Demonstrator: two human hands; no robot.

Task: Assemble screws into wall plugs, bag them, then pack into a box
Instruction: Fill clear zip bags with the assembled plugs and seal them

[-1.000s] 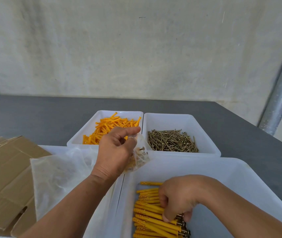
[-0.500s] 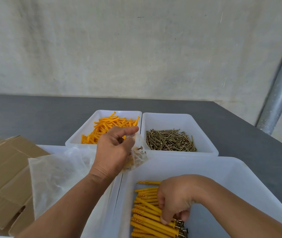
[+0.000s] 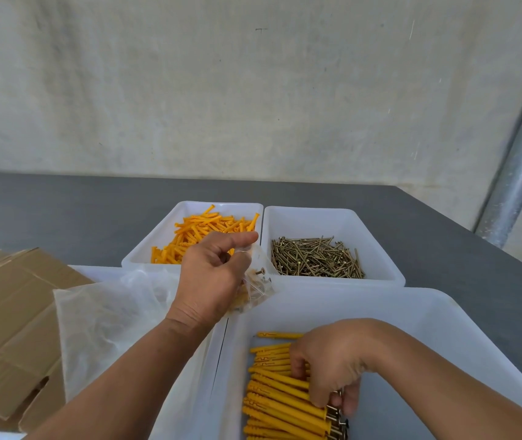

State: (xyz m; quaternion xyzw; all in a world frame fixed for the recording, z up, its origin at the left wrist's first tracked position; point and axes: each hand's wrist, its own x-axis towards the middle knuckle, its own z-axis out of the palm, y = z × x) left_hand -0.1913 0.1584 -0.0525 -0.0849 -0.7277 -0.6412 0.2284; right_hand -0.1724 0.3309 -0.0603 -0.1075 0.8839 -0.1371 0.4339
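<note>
Stage: bagging.
Assembled sets (image 3: 278, 395): yellow plugs with screws seated, many, in rows in the near white tray (image 3: 412, 300).
Left hand (image 3: 212, 281): fingers curled, pinching a small clear bag (image 3: 258, 287) above the tray's far-left corner; a few pieces are already inside.
Right hand (image 3: 332, 366): curled over the rows, gripping several sets near the screw heads.
Outstanding, by judgement: fill, close, box.
Loose plugs (image 3: 202, 236), loose screws (image 3: 313, 258): far trays, ample stock.
Spare bags (image 3: 110, 315), flat cardboard (image 3: 9, 312): left, on the grey surface (image 3: 62, 211).
Obstruction: none apparent between the hands.
</note>
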